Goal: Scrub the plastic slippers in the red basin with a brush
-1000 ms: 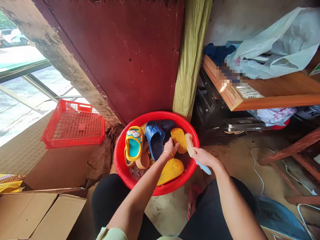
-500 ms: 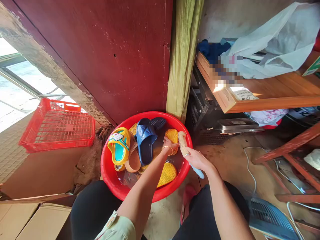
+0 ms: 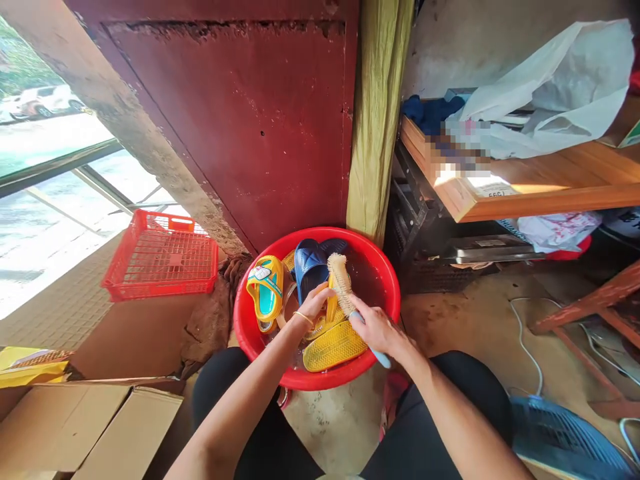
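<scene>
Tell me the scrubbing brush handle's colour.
The scrubbing brush handle is light blue, clearest in the head view.

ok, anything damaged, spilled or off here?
Yes, background: the dark red panel has a ragged dark strip near its top, probably wear, and a pixelated patch hides part of the wooden tabletop's left end. Brush and red tub look normal.

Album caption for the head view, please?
Left hand grips a yellow slipper, right hand a brush, over a red basin.

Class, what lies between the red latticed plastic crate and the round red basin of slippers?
In the head view, a crumpled brown cloth lies between the red latticed plastic crate and the round red basin, so that stretch is not bare.
</scene>
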`<state>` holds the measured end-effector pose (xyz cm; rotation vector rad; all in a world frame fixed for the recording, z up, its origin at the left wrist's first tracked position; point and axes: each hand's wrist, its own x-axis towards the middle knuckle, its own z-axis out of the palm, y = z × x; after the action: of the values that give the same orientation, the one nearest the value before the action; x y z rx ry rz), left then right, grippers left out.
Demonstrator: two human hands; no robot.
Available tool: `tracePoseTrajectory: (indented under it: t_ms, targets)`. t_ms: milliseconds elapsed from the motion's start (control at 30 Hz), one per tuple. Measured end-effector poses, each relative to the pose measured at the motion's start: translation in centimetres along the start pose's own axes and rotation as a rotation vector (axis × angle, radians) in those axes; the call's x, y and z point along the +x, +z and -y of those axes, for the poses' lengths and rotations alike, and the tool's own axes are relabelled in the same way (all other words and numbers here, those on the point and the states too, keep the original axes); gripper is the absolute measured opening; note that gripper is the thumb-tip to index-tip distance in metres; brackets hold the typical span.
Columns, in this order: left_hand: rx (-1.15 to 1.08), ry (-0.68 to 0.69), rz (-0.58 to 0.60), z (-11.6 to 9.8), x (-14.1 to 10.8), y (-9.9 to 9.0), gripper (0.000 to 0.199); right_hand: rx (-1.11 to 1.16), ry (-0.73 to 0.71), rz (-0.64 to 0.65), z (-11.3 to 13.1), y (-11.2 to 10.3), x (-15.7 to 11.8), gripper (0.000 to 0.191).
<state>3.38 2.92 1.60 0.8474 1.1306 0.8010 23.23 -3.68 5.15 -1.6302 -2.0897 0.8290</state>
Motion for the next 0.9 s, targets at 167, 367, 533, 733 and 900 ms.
tracePoseTrajectory:
  t_ms: [167,367,533,733,900]
  targets:
    - [-0.05,-0.04,0.063,1.9,-4.3,-3.3,0.06,-0.183,0.101,0.025,0.3,1.6,1.4,0.062]
    - [-0.423,-0.128,0.164,2.7,-4.9,-4.7,0.049,-0.027,0.01,-0.033,-0.1,2.6,2.7,0.059]
    - [-0.516,-0.171,0.198,2.1,-3.6,-4.8,0.058,-0.018,-0.066,-0.095,-0.1,3.6,2.6,0.06]
    - [-0.56,-0.148,0.214,2.1,-3.3,-4.7,0.066,-0.138,0.119,-0.007,-1.5,2.1,2.7,0.062]
    - [-0.604,-0.053,0.184,1.7,-3.3,-4.6,0.064,0.034,0.008,-0.06,-0.1,1.3,0.6,0.059]
